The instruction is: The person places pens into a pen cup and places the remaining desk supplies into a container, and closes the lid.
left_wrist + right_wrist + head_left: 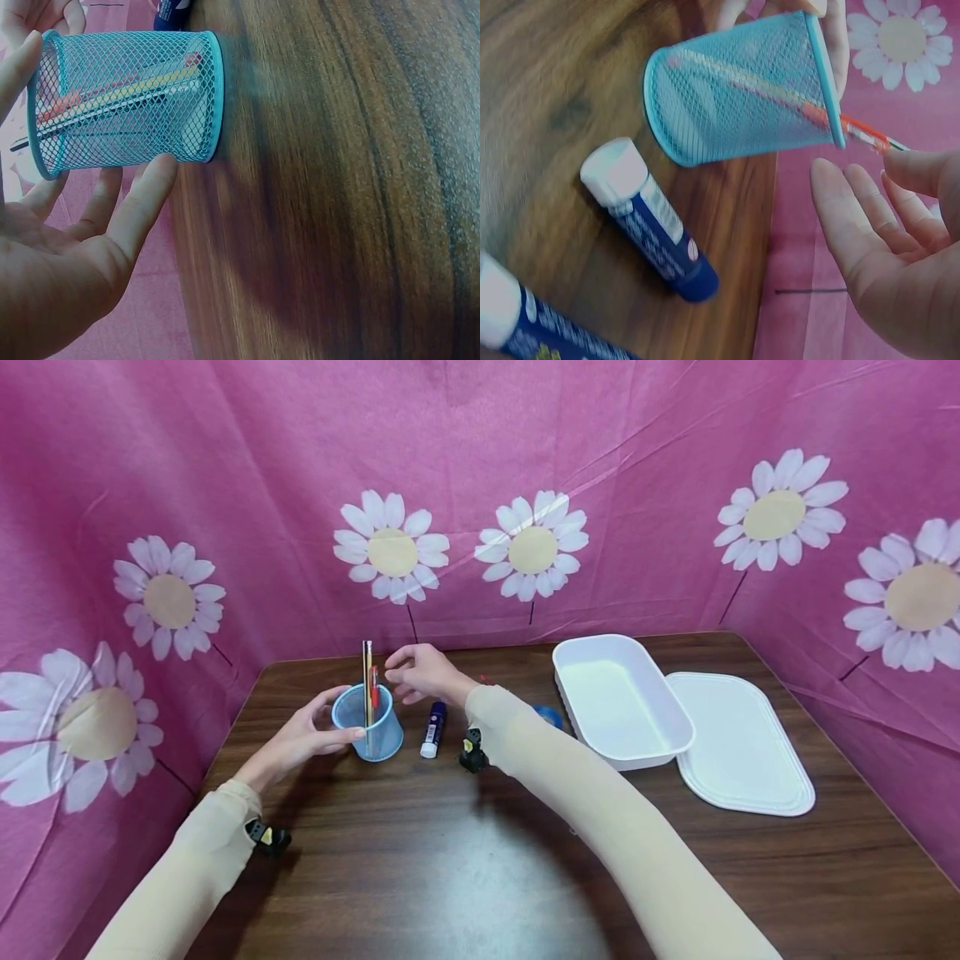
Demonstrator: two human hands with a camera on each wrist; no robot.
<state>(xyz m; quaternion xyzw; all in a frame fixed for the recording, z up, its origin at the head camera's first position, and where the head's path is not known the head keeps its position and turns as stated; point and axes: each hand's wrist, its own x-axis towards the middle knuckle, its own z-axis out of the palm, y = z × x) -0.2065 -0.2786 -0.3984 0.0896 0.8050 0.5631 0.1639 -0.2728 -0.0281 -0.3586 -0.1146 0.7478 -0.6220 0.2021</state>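
Note:
A light-blue mesh pencil cup (381,739) stands upright near the table's back left. My left hand (311,731) holds it from the left side, thumb across the near side and fingers behind. Inside lean a red pen (375,687) and a dark and gold pencil (367,681), both rising above the rim. Just right of the cup is my right hand (426,672), its fingers extended and spread beside the red pen. In the right wrist view the right hand (900,232) has its thumb tip at the pen's upper end, without the fingers closing on it.
A blue glue stick (433,729) with a white cap lies right of the cup; a second glue stick (555,330) shows in the right wrist view. Blue tape (548,717) is partly behind the right arm. A white box (622,702) stands at the right, beside its lid (742,743).

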